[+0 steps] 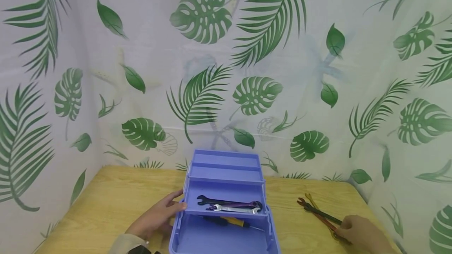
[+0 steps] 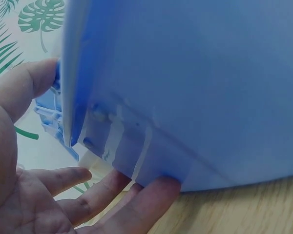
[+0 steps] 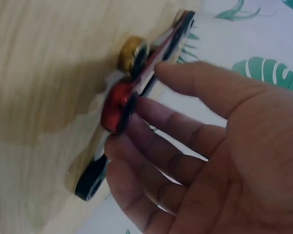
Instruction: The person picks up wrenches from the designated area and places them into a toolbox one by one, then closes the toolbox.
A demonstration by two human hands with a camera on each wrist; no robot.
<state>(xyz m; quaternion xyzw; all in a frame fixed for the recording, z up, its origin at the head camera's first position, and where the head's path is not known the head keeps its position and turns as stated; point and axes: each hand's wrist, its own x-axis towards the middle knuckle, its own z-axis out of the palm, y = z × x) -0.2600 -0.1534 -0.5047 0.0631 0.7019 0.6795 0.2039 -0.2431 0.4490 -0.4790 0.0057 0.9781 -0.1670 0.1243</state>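
A blue toolbox (image 1: 220, 242) stands with its stepped trays raised. My left hand (image 1: 159, 214) rests against its left side, thumb at a tray edge and fingers spread along the outer wall (image 2: 210, 97). At the right, my right hand (image 1: 363, 232) pinches a black wrench (image 1: 323, 213) between thumb and fingers. Crossing under it on the table are a red wrench (image 3: 118, 107) and a gold wrench (image 3: 133, 54). Inside the lower tray lie a black wrench (image 1: 226, 201), a purple one and a silver wrench (image 1: 236, 209).
A screwdriver (image 1: 234, 221) with a yellow and black handle lies in the box bottom, partly beneath the tray. The wooden table (image 1: 134, 183) meets leaf-printed cloth (image 1: 148, 50) at the back and sides.
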